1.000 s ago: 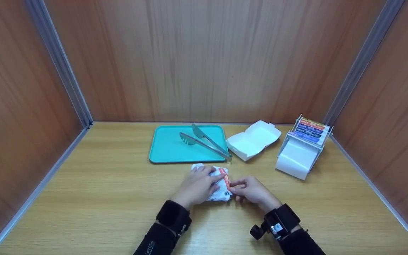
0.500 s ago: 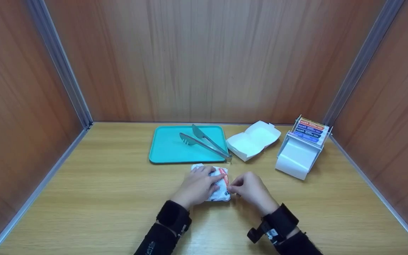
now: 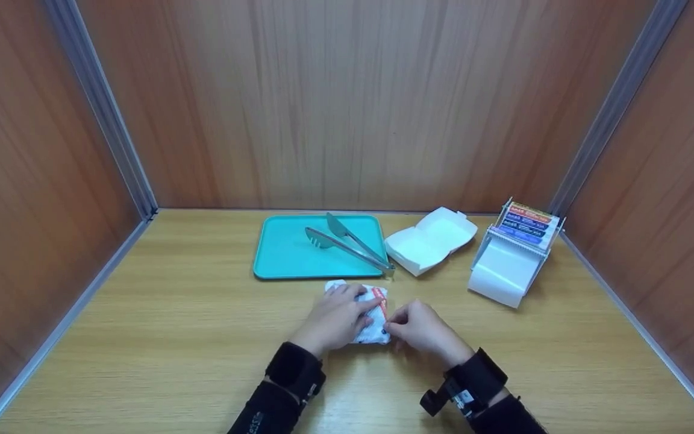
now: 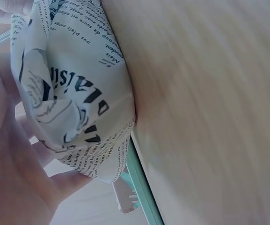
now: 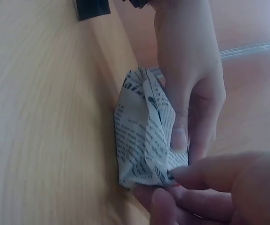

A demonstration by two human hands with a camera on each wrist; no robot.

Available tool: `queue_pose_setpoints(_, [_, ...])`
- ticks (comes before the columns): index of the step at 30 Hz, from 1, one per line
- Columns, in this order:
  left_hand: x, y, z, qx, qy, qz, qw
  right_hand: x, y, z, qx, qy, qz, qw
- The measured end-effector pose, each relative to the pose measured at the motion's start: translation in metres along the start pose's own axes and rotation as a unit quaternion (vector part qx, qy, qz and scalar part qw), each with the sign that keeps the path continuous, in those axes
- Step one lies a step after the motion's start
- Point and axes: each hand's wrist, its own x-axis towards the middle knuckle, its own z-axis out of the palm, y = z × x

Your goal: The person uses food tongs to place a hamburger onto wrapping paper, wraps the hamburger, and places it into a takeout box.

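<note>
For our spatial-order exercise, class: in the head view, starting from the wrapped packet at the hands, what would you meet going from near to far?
Print-patterned wrapped packet → teal rectangular tray → wood-grain back panel.

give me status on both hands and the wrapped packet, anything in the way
Left hand resting on wrapped packet. Right hand pinching its right edge. Packet on table; tray just beyond, nothing seen blocking.
</note>
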Motion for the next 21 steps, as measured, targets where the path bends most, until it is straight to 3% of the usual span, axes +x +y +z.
queue_pose_setpoints(3, [0.000, 0.000, -0.001, -0.005, 0.000, 0.004, 1.0000, -0.001, -0.001, -0.003, -0.002, 0.010, 0.019, 1.000])
queue_pose_setpoints(6, [0.000, -0.001, -0.002, -0.011, 0.001, 0.013, 0.9999, 0.000, -0.001, -0.003, -0.036, 0.109, -0.024, 0.993])
queue_pose_setpoints(8, [0.000, 0.000, -0.002, -0.019, 0.000, 0.017, 0.9997, 0.000, 0.000, 0.001, -0.078, 0.186, -0.086, 0.976])
queue_pose_setpoints(10, [0.001, 0.000, -0.001, -0.025, 0.002, 0.021, 0.9995, 0.000, 0.001, 0.005, -0.129, 0.231, -0.148, 0.953])
queue_pose_setpoints(12, [0.001, -0.001, 0.000, -0.028, 0.004, 0.023, 0.9993, 0.001, 0.003, 0.010, -0.165, 0.228, -0.189, 0.941])
queue_pose_setpoints(13, [0.000, -0.001, 0.001, -0.029, 0.007, 0.025, 0.9993, 0.001, 0.003, 0.012, -0.176, 0.213, -0.197, 0.941])
queue_pose_setpoints(16, [0.000, -0.002, 0.002, -0.025, 0.014, 0.029, 0.9992, 0.003, 0.007, 0.017, -0.190, 0.167, -0.197, 0.947])
queue_pose_setpoints(21, [0.001, -0.004, 0.003, -0.022, 0.022, 0.032, 0.9990, 0.009, 0.014, 0.021, -0.150, 0.116, -0.171, 0.967])
